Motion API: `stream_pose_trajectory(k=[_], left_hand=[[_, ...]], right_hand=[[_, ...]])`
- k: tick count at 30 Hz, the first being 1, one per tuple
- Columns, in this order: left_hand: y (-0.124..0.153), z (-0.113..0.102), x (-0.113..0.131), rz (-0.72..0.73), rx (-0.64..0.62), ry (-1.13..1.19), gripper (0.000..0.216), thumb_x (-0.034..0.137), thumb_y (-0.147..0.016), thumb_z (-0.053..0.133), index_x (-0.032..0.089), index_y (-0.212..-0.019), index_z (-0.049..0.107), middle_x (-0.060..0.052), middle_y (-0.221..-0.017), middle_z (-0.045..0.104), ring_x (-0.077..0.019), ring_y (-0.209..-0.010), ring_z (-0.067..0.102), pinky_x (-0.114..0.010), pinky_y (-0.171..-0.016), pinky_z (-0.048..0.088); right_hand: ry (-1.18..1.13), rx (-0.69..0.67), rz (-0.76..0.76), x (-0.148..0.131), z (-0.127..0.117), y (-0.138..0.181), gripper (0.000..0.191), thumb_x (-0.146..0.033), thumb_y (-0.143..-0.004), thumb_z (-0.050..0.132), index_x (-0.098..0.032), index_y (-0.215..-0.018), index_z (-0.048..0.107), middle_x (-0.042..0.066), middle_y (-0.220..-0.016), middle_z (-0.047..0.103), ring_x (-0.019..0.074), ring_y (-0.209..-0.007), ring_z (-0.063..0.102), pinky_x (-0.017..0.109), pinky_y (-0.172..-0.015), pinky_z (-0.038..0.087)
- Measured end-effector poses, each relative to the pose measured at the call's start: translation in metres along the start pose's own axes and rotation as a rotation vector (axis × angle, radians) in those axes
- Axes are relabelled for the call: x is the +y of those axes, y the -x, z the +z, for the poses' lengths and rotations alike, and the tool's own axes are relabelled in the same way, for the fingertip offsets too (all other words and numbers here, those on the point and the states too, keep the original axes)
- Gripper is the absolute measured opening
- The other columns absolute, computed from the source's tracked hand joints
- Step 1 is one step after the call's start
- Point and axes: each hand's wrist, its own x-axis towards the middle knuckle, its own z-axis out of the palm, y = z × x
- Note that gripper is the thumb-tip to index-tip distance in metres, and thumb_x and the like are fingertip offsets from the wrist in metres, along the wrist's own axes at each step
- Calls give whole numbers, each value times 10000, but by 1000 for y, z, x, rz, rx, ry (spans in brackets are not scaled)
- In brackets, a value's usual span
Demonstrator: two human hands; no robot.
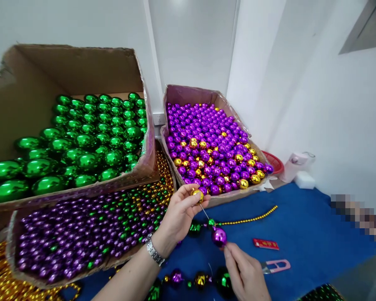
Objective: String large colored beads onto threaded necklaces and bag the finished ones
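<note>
With its fingers closed, my left hand (178,213) grips a shiny gold ball (197,195) in front of the purple-ball box. A thin pale line, string or needle, runs from it down to a small green bead (211,223). Just below that bead is a larger purple ball (219,236), pinched at its lower edge by my right hand (246,271). Behind them lie a dark green ball (195,228) and a string of small gold beads (253,218). A strand of mixed beads (200,280) lies nearer me, partly hidden by my right hand.
Boxes hold green balls (87,140), purple and gold balls (209,129), and small purple and green beads (78,238). Gold bead strands (6,276) heap at lower left. On the blue cloth (313,234) are a red packet (265,244) and pink-handled snips (277,265).
</note>
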Motion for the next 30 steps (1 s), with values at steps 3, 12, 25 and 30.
stream_pose_trajectory(k=[3, 12, 25, 30], left_hand=[[4, 1, -1, 9, -10, -36, 230, 151, -764, 665, 165, -964, 553, -17, -898, 580, -211, -899, 642, -393, -856, 495], [27, 1, -19, 131, 12, -341, 289, 161, -749, 685, 177, -1001, 545, -33, -926, 623, -127, -831, 589, -218, -713, 469], [49, -17, -33, 124, 151, -292, 377, 180, -712, 721, 191, -1028, 514, -28, -940, 614, -134, -868, 599, -228, -750, 476], [57, -26, -43, 134, 197, -325, 430, 185, -692, 733, 195, -1047, 491, -38, -996, 567, -137, -876, 583, -248, -759, 491]], right_hand=[[10, -9, 5, -2, 0, -1, 183, -206, -947, 372, -199, -892, 546, 22, -663, 603, 151, -558, 590, 220, -563, 424], [-19, -23, 117, -4, 3, -2, 158, -242, -953, 380, -210, -1046, 503, 29, -758, 660, 157, -622, 654, 211, -566, 469], [-363, -57, 319, 2, 9, 7, 218, -345, -892, 517, -219, -1030, 631, 77, -896, 614, 202, -794, 617, 281, -709, 495], [-904, 0, 682, -12, 25, 5, 346, -471, -792, 649, -198, -998, 597, 29, -810, 596, 150, -679, 587, 248, -618, 487]])
